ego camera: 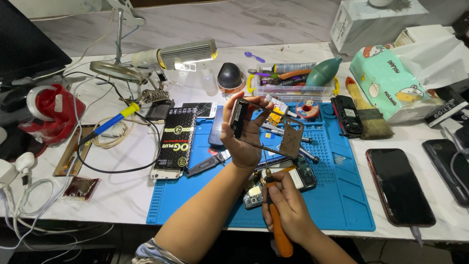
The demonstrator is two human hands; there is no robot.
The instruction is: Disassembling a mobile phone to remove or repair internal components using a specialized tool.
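My left hand (243, 134) is raised above the blue work mat (342, 195) and grips a bare phone frame (273, 128), tilted, with a small dark part at its top left. Lower down, my right hand (288, 208) is closed around an orange-handled screwdriver (278, 227), its tip pointing up at an opened phone with exposed circuit board (298, 177) that lies on the mat. The two hands are close together, left above right.
A black phone (399, 186) lies right of the mat, a brush (369, 115) and a tissue pack (391, 80) behind it. A black packet (177, 139), soldering iron (115, 120), desk lamp (188, 54), parts tray (293, 90) and cables (29, 205) crowd the left and back.
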